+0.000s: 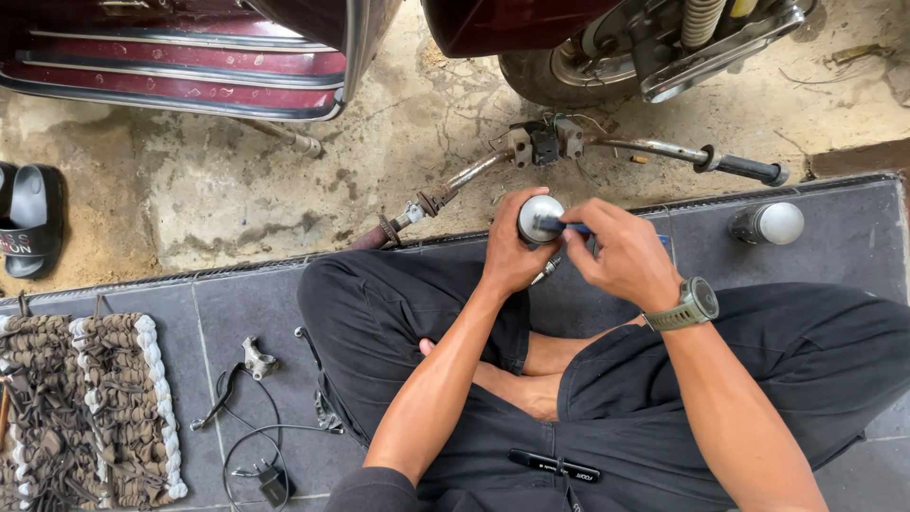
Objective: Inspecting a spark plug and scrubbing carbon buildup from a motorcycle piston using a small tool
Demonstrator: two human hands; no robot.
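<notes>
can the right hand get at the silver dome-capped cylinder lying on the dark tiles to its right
Probably yes, but not at once. The silver dome-capped cylinder lies in the open on the dark tiles with nothing between, yet the right hand is occupied, pinching a thin blue tool.

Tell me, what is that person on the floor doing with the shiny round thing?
A person sits cross-legged on dark tiles beside a maroon scooter. The left hand holds a round, shiny metal part, and the right hand presses a blue-handled tool against its face. Bare handlebars lie on the concrete just ahead. A second round silver part rests on the tiles to the right, and a brake lever with cable lies to the left near a woven mat.
</notes>
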